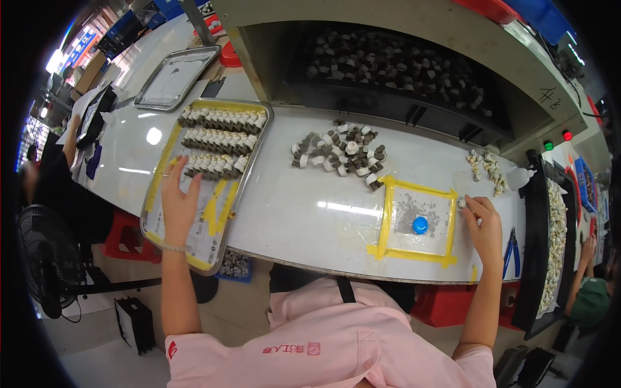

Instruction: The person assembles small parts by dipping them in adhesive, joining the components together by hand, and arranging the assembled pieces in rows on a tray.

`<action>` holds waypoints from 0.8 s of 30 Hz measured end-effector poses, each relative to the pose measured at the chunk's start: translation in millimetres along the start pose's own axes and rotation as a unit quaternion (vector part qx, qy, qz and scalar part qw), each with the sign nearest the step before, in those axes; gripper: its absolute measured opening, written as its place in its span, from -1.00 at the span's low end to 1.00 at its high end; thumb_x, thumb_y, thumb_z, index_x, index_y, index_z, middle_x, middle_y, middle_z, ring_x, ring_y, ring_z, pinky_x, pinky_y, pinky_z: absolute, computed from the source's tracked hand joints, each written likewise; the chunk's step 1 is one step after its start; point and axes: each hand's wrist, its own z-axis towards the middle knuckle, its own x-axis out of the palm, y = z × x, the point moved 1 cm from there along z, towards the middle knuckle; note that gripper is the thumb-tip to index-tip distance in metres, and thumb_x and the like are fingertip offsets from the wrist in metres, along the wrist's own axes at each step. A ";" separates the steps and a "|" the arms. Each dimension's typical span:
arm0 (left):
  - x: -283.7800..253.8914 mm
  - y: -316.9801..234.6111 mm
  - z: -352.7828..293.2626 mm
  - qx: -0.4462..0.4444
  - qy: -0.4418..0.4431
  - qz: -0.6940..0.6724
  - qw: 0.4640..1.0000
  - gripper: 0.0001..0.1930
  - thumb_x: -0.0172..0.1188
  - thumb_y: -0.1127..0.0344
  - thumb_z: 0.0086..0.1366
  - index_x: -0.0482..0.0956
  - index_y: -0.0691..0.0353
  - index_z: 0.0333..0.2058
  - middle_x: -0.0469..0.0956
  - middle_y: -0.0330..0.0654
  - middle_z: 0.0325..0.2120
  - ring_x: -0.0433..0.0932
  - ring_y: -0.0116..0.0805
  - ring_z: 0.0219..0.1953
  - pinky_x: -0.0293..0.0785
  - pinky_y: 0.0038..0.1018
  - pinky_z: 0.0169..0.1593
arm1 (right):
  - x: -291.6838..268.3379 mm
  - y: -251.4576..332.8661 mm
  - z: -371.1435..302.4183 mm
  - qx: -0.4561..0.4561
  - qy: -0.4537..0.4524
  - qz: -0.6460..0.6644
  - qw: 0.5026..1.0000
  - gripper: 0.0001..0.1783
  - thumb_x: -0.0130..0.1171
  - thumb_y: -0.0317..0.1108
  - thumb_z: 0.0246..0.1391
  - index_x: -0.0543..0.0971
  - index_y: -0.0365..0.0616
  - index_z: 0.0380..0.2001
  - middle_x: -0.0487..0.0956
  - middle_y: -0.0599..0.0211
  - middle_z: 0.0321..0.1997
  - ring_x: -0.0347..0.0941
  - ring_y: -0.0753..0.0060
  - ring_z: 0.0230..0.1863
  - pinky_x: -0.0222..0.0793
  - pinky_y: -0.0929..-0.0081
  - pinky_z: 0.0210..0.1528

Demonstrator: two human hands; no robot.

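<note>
Over the metal tray [240, 223] on the left, my left hand [179, 202] has its fingers apart, the fingertips at the left end of the nearest row of small white-and-grey parts [220, 167]. Whether those fingertips touch a part is hard to make out. Three rows of these parts lie in the tray. My right hand [484, 226] pinches a small whitish part [462, 203] by the right side of a yellow-taped square [386, 223]. Inside that square sits a blue cap [420, 225] among grey smudges.
A loose pile of parts [339, 150] lies mid-table before a black bin [388, 107] full of more. Small yellowish pieces [495, 174], a white squeeze bottle [519, 177] and blue-handled pliers [512, 255] are at right, beside a long black tray [540, 284]. Other people work at both sides.
</note>
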 end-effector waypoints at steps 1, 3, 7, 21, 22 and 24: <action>5.2 -30.6 -3.4 0.032 -0.003 -0.041 0.999 -0.59 0.21 0.45 0.11 0.46 0.30 -0.01 0.47 0.05 -0.04 0.45 -0.04 -0.01 0.31 -0.32 0.09 | 1.9 -3.5 -1.2 -0.011 -0.004 0.003 1.000 -0.72 0.17 -0.55 -0.03 0.56 -0.33 -0.17 0.53 0.18 -0.28 0.46 0.38 -0.45 0.38 0.52 -0.35; 17.2 -84.8 -15.6 0.065 0.079 -0.097 0.990 -0.55 0.25 0.44 0.07 0.45 0.30 -0.01 0.45 0.08 -0.02 0.42 -0.02 0.01 0.31 -0.32 0.10 | 3.6 -5.8 -3.6 -0.002 -0.011 0.025 1.000 -0.74 0.19 -0.55 -0.05 0.56 -0.33 -0.21 0.53 0.18 -0.29 0.47 0.37 -0.45 0.39 0.52 -0.35; 67.5 -137.0 -26.7 0.153 0.108 -0.080 0.979 -0.60 0.25 0.41 0.10 0.48 0.28 -0.04 0.44 0.03 -0.02 0.40 -0.04 0.03 0.34 -0.31 0.03 | 4.3 3.7 -4.8 0.002 -0.012 0.018 1.000 -0.79 0.22 -0.56 -0.09 0.57 -0.32 -0.30 0.53 0.19 -0.34 0.49 0.33 -0.44 0.40 0.51 -0.36; 110.2 -143.3 -43.2 0.069 0.166 -0.298 0.937 -0.76 0.20 0.46 0.15 0.51 0.35 -0.18 0.46 -0.10 -0.25 0.50 -0.32 -0.31 0.41 -0.50 -0.24 | 13.5 44.9 -22.6 -0.092 0.053 0.095 0.990 -0.78 0.26 -0.49 -0.10 0.63 -0.19 -0.28 0.53 0.29 -0.35 0.47 0.42 -0.45 0.39 0.55 -0.43; 111.1 -146.4 -52.6 0.022 0.191 -0.372 0.908 -0.76 0.18 0.49 0.17 0.50 0.37 -0.15 0.46 -0.12 -0.22 0.49 -0.40 -0.27 0.41 -0.56 -0.22 | 15.5 49.1 -22.4 -0.111 0.075 0.086 0.987 -0.76 0.26 -0.51 -0.10 0.63 -0.19 -0.27 0.52 0.31 -0.36 0.46 0.46 -0.45 0.38 0.58 -0.43; 109.0 -154.0 -70.0 -0.032 0.209 -0.440 0.873 -0.76 0.16 0.51 0.20 0.49 0.39 -0.13 0.47 -0.15 -0.18 0.49 -0.48 -0.22 0.40 -0.61 -0.19 | 18.1 56.4 -18.1 -0.129 0.086 0.058 0.986 -0.78 0.26 -0.48 -0.10 0.64 -0.17 -0.29 0.51 0.30 -0.38 0.47 0.41 -0.47 0.40 0.54 -0.43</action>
